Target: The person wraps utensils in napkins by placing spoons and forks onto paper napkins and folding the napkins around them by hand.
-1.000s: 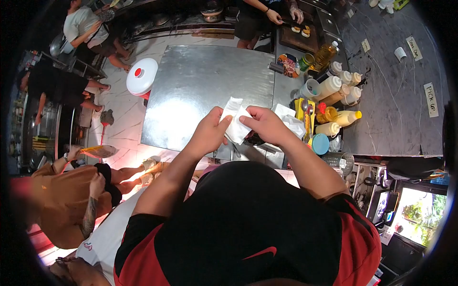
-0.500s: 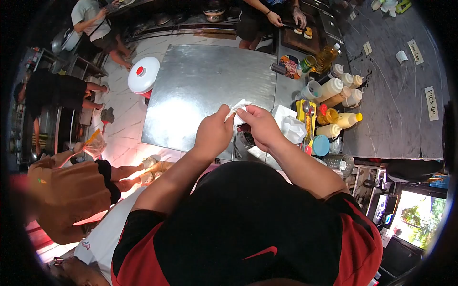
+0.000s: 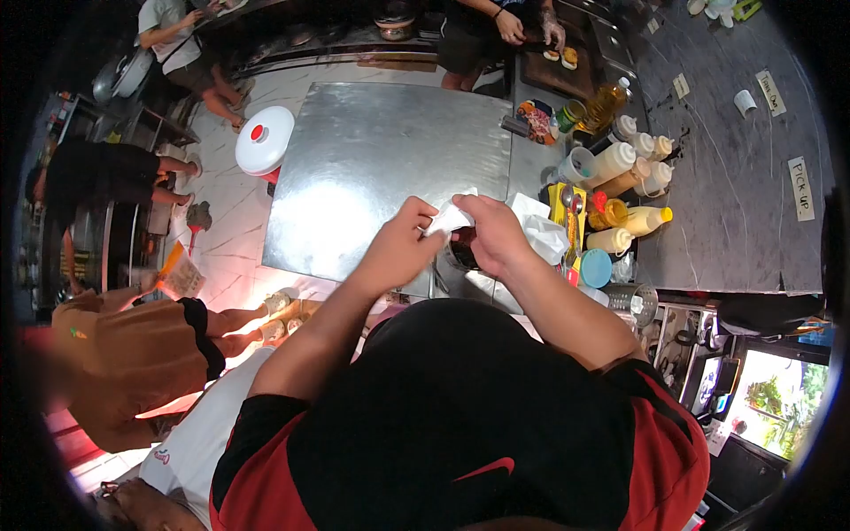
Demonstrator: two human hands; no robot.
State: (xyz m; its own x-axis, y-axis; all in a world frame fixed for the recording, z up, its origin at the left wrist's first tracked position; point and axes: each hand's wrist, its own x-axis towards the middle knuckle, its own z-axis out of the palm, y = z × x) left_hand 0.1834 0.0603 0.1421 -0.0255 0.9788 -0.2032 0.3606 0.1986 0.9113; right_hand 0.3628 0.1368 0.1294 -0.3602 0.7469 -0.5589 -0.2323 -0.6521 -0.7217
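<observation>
A crumpled white tissue (image 3: 450,218) is pinched between both hands over the front edge of the steel table (image 3: 390,133). My left hand (image 3: 407,241) grips its left side, fingers curled. My right hand (image 3: 490,232) holds the other side between thumb and fingers. Just below the tissue, a dark round container (image 3: 460,255) is partly hidden by my right hand. More white tissue (image 3: 544,237) lies right of my right hand, beside a yellow box (image 3: 558,196) with spoons.
Squeeze bottles (image 3: 613,163), an oil bottle (image 3: 611,102) and a blue-lidded tub (image 3: 596,268) line the right side. A white-lidded bin (image 3: 265,142) stands left of the table. Several people are around; one handles food on a board (image 3: 553,75) at the top.
The tissue, spread wider a second ago, is now bunched smaller between my hands. At the left, a person's orange-and-clear packet has tilted and shifted.
</observation>
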